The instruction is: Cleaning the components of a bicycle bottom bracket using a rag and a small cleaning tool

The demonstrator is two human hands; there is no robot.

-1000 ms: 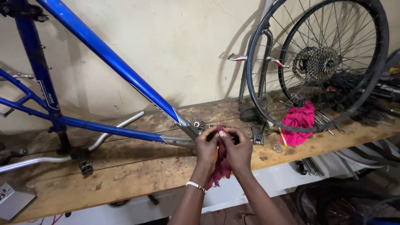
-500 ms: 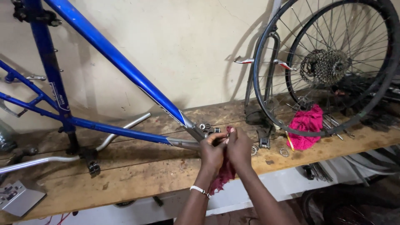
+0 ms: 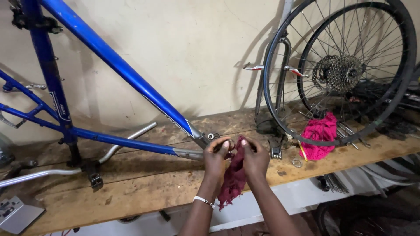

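My left hand (image 3: 215,159) and my right hand (image 3: 254,158) are together over the wooden bench (image 3: 144,183), both pinching a dark red rag (image 3: 232,179) that hangs down between them. At my left fingertips a small round metal part (image 3: 230,144) shows against the rag. The hands are right at the head-tube end of the blue bicycle frame (image 3: 118,65), which lies across the bench. A few small metal rings (image 3: 213,136) rest beside that end.
Two spoked wheels (image 3: 345,70), one with a cassette, lean on the wall at right. A pink cloth (image 3: 320,134), loose tools and spokes lie under them. A silver handlebar (image 3: 105,153) lies at left, a grey metal plate (image 3: 15,214) at the bench's front-left corner.
My hands have drawn slightly apart and back toward me, letting more of the rag hang down. The small metal part now shows at my left fingertips.
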